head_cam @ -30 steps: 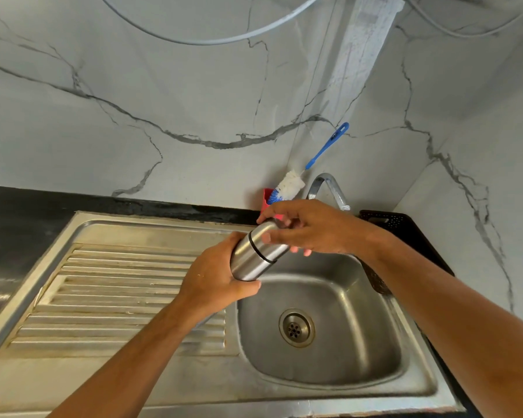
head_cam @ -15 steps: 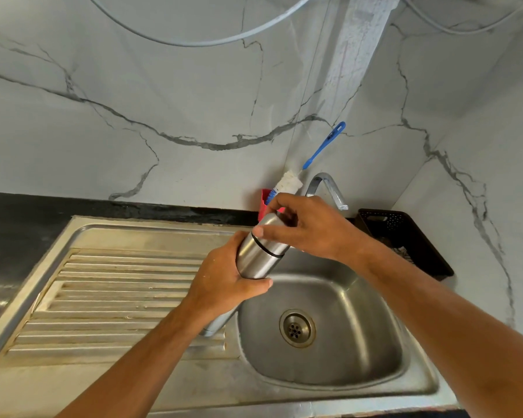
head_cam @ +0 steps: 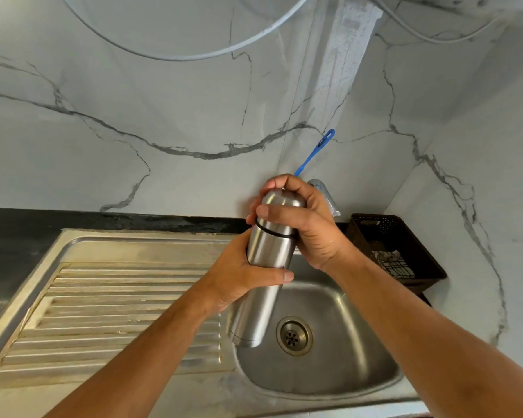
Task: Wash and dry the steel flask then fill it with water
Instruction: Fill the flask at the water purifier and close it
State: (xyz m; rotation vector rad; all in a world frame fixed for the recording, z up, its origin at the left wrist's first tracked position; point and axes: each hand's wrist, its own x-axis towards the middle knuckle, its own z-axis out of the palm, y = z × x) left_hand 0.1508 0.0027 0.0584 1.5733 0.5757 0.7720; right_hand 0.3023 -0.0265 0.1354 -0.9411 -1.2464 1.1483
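**Flask swung upright over the sink, cap gripped for opening**

A person stands at a steel sink [head_cam: 351,366] and holds the steel flask [head_cam: 267,248] in both hands above the basin. A second ago the flask lay low and slanted towards the far right. It now stands nearly upright and higher, with its base hanging just left of the drain [head_cam: 293,335].

The left hand [head_cam: 239,276] wraps round the middle of the body, thumb across the near side. The right hand [head_cam: 311,233], which earlier lay loosely over the top, now curls firmly round the cap [head_cam: 281,203]. The cap is still on, and a dark seam marks where it meets the body.

This looks like the start of unscrewing, so washing has not begun. No water shows at the tap [head_cam: 325,193], which is partly hidden behind the right hand. A blue-handled bottle brush [head_cam: 314,152] leans on the far wall, and a black basket [head_cam: 405,236] sits at the far right.
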